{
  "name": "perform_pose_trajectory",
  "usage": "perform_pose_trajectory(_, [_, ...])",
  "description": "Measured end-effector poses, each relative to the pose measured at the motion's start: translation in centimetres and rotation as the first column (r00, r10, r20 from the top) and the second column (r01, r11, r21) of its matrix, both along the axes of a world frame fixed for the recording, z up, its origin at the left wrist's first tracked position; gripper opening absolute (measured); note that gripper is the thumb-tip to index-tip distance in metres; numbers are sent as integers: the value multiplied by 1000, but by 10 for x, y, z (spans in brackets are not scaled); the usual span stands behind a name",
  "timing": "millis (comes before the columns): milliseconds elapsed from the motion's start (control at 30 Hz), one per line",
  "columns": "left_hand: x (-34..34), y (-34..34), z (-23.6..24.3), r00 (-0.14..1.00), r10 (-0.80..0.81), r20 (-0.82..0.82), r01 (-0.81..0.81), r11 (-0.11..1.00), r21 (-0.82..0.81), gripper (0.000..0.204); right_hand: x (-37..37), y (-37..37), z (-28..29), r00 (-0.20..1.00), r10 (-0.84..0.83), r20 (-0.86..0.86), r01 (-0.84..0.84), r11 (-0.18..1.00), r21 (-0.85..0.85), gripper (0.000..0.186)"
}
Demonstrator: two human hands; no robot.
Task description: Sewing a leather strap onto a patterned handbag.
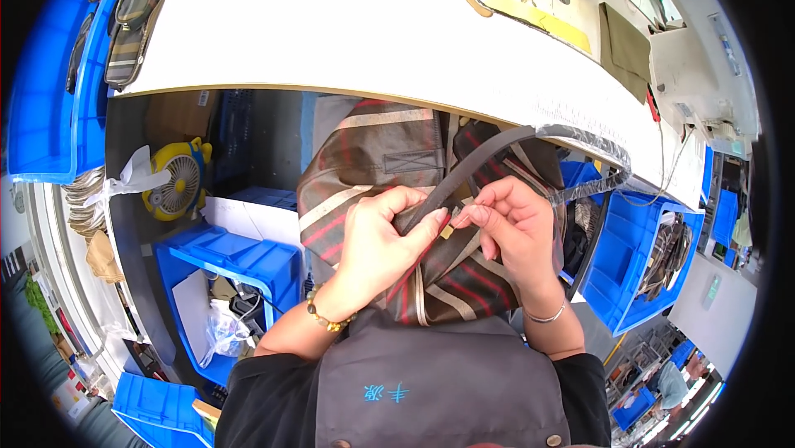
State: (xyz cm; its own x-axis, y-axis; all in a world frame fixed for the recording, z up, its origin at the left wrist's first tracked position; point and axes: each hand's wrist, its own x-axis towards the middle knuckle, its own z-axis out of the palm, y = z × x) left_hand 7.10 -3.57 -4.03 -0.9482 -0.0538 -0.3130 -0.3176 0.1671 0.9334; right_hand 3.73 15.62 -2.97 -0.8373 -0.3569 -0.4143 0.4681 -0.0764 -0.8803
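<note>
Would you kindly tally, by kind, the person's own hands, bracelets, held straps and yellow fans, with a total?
Hands: 2 (left hand, right hand)
Bracelets: 2 (beaded bracelet, silver bracelet)
Held strap: 1
Yellow fan: 1
Total: 6

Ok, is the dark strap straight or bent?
The dark strap is bent: it arches away from the left hand, then curls back around at its far stretch.

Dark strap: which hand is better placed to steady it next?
Probably the left hand: its thumb and fingers grip the strap, while the right hand is beside it, fingertips near a small yellow piece.
</note>
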Motion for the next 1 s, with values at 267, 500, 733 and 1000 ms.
perform_pose_trajectory(267, [4,3,6,996,-21,-84,24,999,35,14,9,-8,-13,896,-164,-413,173,985,-16,5])
perform_pose_trajectory(500, [7,5,0,982,-52,-183,27,990,-136,14,16,-15,-9,891,-221,-397,217,975,-56,4])
perform_pose_trajectory(733, [7,5,0,976,-62,-211,23,982,-185,15,15,-17,-12,849,-203,-488,223,975,-17,5])
perform_pose_trajectory(1000, [6,5,-1,982,-56,-182,25,985,-170,16,14,-16,-15,759,-116,-640,268,953,145,8])
